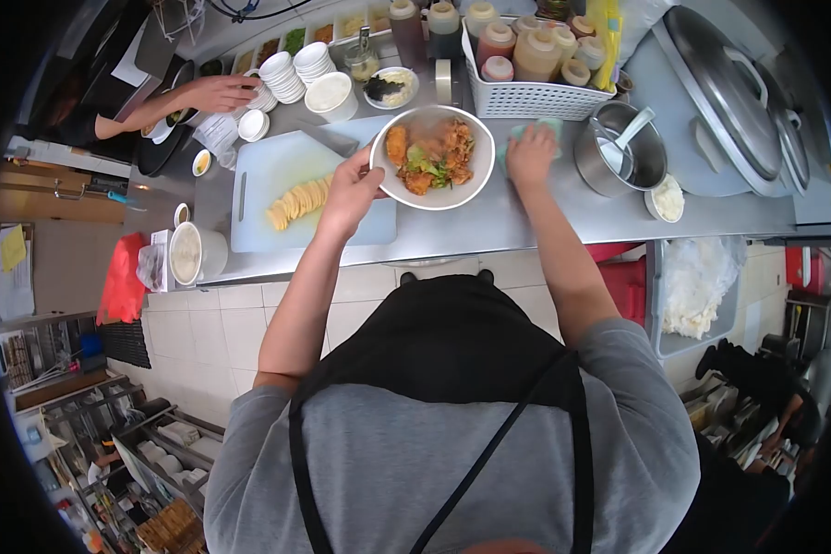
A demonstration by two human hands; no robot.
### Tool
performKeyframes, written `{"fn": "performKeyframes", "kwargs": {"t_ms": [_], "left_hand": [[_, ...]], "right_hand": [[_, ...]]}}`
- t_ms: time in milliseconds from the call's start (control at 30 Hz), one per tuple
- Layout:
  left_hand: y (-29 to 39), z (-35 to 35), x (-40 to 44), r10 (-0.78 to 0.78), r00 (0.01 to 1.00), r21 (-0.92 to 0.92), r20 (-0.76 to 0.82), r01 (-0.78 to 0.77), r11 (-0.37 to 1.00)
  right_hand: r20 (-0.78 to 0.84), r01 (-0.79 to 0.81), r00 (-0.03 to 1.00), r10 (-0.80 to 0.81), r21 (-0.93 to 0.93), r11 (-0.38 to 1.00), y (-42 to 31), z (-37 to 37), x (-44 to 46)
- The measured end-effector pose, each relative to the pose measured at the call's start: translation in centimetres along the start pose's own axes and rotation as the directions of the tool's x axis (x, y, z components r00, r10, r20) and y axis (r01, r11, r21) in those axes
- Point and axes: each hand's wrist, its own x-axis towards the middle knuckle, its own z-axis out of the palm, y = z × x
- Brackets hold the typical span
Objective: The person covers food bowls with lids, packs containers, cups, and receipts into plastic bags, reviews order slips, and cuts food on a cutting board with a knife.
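My left hand (pixel 353 194) grips the left rim of a white bowl (pixel 385 189), holding it above the counter. Fried, orange-brown pieces (pixel 457 143) and green leaves (pixel 425 166) lie in the bowl. To the right of it, my right hand (pixel 531 155) is on a pale green cloth (pixel 552 129) at the counter, fingers bent over it. A white cutting board (pixel 249 198) with yellow slices (pixel 303 201) is left of the bowl, and a knife (pixel 331 140) lies on its far side, partly hidden.
Sauce bottles fill a white basket (pixel 535 103) at the back. A metal pot (pixel 593 157) with a ladle and a small bowl of white food (pixel 665 198) stand right. Stacked white cups (pixel 282 78) are back left, near another person's hand (pixel 220 94). A white tub (pixel 214 254) sits front left.
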Motion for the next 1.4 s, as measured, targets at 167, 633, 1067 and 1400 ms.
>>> {"fn": "performKeyframes", "kwargs": {"t_ms": [167, 633, 1067, 1400], "left_hand": [[-1.0, 0.4, 0.2, -0.047, 0.999, -0.129, -0.018, 0.044, 0.991], [-3.2, 2.6, 3.3, -0.244, 0.955, -0.171, 0.17, 0.272, 0.947], [-1.4, 1.7, 3.4, -0.176, 0.983, -0.058, 0.05, 0.178, 0.982], [-2.8, 1.8, 5.8, -0.335, 0.914, -0.195, 0.227, 0.38, 0.904]], "right_hand": [[0.191, 0.265, 0.883, -0.429, 0.55, 0.792, -7.0, -4.9, -6.7], [0.177, -0.183, 0.981, 0.085, 0.662, 0.727, 12.0, -12.7, -12.6], [0.403, 0.463, 0.767, -0.499, 0.19, 0.866, -4.8, -3.8, -8.1], [0.174, 0.271, 0.71, -0.682, 0.826, 0.493, -1.2, -9.5, -13.2]]}}
